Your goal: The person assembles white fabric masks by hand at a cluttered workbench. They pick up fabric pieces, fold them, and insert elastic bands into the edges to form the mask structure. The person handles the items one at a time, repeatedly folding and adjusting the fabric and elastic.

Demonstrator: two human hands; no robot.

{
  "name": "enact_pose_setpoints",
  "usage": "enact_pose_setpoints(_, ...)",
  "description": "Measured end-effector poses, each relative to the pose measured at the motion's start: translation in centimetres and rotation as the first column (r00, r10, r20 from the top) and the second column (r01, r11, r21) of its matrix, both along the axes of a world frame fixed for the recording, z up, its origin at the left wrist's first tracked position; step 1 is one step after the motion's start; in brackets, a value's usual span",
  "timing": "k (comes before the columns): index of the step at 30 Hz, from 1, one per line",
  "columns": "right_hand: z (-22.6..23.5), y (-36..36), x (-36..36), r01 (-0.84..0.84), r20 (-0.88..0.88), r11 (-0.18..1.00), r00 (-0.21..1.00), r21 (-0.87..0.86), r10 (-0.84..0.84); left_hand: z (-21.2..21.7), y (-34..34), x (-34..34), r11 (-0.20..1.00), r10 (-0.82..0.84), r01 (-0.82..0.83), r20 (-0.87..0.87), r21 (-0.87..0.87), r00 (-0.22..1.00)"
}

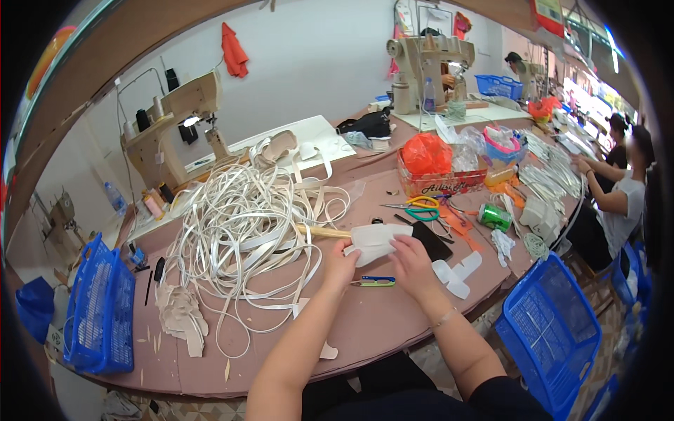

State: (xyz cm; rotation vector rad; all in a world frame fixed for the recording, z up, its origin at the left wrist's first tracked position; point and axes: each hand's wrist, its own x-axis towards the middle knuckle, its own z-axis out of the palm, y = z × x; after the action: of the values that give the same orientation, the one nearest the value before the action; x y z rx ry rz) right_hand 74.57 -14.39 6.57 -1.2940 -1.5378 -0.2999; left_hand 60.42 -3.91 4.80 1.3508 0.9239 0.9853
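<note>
Both my hands hold a white cut fabric piece point(375, 241) just above the brown table point(365, 323). My left hand point(340, 265) grips its lower left edge. My right hand point(414, 265) pinches its right side. A small thread snipper with green and blue handles point(374, 282) lies on the table between my wrists. Behind my left hand a wooden stick point(324, 231) pokes out of a big tangle of white straps point(246, 224). A black flat piece point(432, 242) lies under the fabric's right end.
Scissors with yellow and green handles point(420, 206), a green roll point(495, 217), white cut pieces point(456, 272) and a red box point(442, 184) crowd the right. Beige cut pieces point(181, 316) lie left. Blue baskets point(102, 309) point(551, 333) flank the table. Sewing machines point(175, 116) stand behind. Other people point(621, 203) work at right.
</note>
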Motion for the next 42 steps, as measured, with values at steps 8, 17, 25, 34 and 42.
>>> enact_pose_setpoints(8,1.7,0.7,-1.9,-0.227,0.114,0.974,0.967,-0.024,0.228,3.8,-2.8,-4.3,0.953,-0.297,0.299,0.045,-0.042,0.954)
enact_pose_setpoints(17,-0.8,0.5,0.9,0.142,-0.094,0.989,0.986,0.044,-0.137,2.9,-3.3,-2.4,0.950,-0.275,0.282,0.067,-0.135,0.959)
enact_pose_setpoints(25,2.4,-1.8,8.0,-0.216,-0.965,0.944,0.024,0.249,0.260,-1.1,1.0,-0.7,0.876,0.039,0.260,-0.598,0.407,0.801)
enact_pose_setpoints(34,1.8,-4.0,-2.8,-0.575,-0.963,0.773,-0.120,0.267,0.243,5.6,-9.2,-3.1,0.601,-0.054,0.392,-0.454,0.697,0.890)
enact_pose_setpoints(42,1.1,-7.9,-7.0,-0.675,-0.835,0.718,0.484,-0.166,0.262,3.5,-15.2,-8.7,0.930,-0.192,0.261,0.263,-0.258,0.946)
